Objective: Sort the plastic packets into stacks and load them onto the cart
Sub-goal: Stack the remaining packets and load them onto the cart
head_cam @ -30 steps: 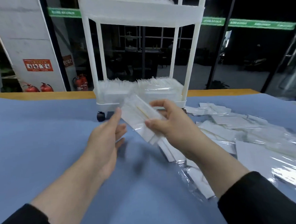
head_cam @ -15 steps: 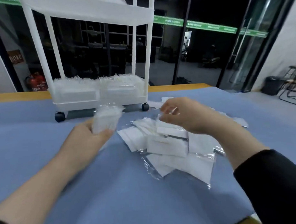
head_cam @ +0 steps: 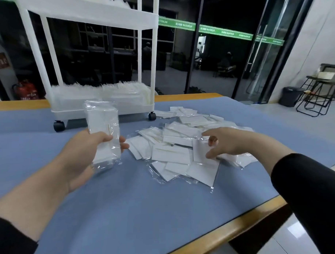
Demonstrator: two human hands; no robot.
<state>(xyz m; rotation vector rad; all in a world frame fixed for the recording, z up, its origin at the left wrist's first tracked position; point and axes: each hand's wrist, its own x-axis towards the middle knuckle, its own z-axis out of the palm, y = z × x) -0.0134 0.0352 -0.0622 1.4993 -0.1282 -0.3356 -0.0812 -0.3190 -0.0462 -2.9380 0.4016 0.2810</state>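
Looking down through the head camera, I have a gathered stack of plastic packets (head_cam: pixel 103 133) upright in my left hand (head_cam: pixel 82 154), just in front of the white cart (head_cam: pixel 96 59). My left thumb and fingers (head_cam: pixel 123 144) are curled round the lower half of that stack, and the top stands free above my grip.

My right hand (head_cam: pixel 223 142) reaches over the loose pile of packets (head_cam: pixel 182 147), which lies to the right of the cart on the blue surface (head_cam: pixel 128 213). Its fingers are spread and only lightly bent, with the tips at one packet (head_cam: pixel 201 150) near the pile's front; I cannot see that they have closed on it yet.

As for progress, the cart's bottom shelf (head_cam: pixel 97 106) already holds rows of packets (head_cam: pixel 108 91) packed across its width, and white packets show above the rim of the upper shelf (head_cam: pixel 90 13), so I judge a good share is loaded. What remains is the sprawl right of the cart: many packets, overlapping at all angles, none squared up. I take it I am mid-way through building the stack in my left hand, which must then go onto the cart, and the pile looks good for several more stacks after that.
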